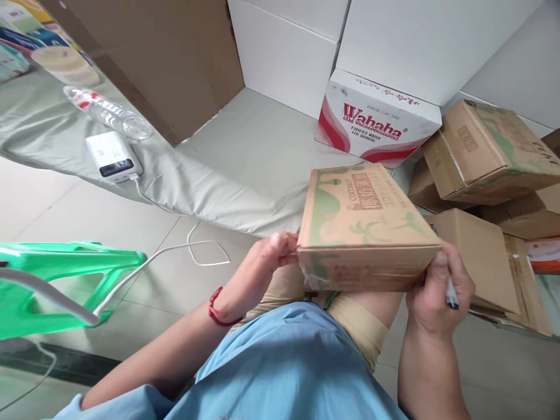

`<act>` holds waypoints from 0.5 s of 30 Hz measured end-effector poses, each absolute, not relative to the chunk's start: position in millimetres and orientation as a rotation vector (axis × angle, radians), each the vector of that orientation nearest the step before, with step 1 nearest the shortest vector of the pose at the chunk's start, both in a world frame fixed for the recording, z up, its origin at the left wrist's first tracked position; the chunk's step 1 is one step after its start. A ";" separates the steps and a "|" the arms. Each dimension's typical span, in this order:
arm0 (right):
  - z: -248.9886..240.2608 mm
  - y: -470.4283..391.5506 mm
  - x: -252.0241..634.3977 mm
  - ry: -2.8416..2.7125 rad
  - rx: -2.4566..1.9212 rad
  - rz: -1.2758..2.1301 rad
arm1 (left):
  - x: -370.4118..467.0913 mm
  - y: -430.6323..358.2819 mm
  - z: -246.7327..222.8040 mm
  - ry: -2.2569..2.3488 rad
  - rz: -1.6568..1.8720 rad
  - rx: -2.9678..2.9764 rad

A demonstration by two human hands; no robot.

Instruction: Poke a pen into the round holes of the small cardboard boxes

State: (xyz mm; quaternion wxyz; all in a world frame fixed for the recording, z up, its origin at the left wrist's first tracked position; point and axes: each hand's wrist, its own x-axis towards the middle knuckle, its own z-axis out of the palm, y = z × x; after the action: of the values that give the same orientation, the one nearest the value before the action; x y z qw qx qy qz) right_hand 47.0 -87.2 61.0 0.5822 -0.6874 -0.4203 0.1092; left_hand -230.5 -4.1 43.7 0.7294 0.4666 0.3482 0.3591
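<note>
A brown cardboard box point(363, 210) with green and red print is held over my lap, its top face and near side showing. At its left near corner, my left hand point(275, 256) grips the edge, a red band round the wrist. My right hand point(441, 286) is closed on the box's right near corner. A pen or marker point(451, 293) with a dark tip is also in my right hand, sticking out between the fingers. The fingers under the box are hidden.
A white and red Wahaha carton point(378, 119) stands behind the box. Several brown boxes point(476, 251) are stacked at right. Left are a large brown box point(175, 58), a plastic bottle point(111, 114), a white power bank point(114, 156) with a cable and a green stool point(109, 256).
</note>
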 end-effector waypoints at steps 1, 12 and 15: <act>66.7 -90.3 40.6 -1.081 -1.615 0.195 | -232.4 -6.6 40.8 0.760 0.776 0.901; 79.5 -97.1 -13.8 -1.864 -1.271 0.204 | -232.0 -32.0 0.4 0.906 0.760 0.466; 60.7 -104.9 -2.3 -1.508 -1.380 0.426 | -234.9 -30.2 6.3 0.873 0.866 0.717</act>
State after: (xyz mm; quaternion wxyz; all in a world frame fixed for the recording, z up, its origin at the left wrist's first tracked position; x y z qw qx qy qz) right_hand -2.3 -104.9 60.7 0.5028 -0.5712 -0.6243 0.1763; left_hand -234.9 -30.2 6.3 0.7573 0.3288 0.4006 0.3974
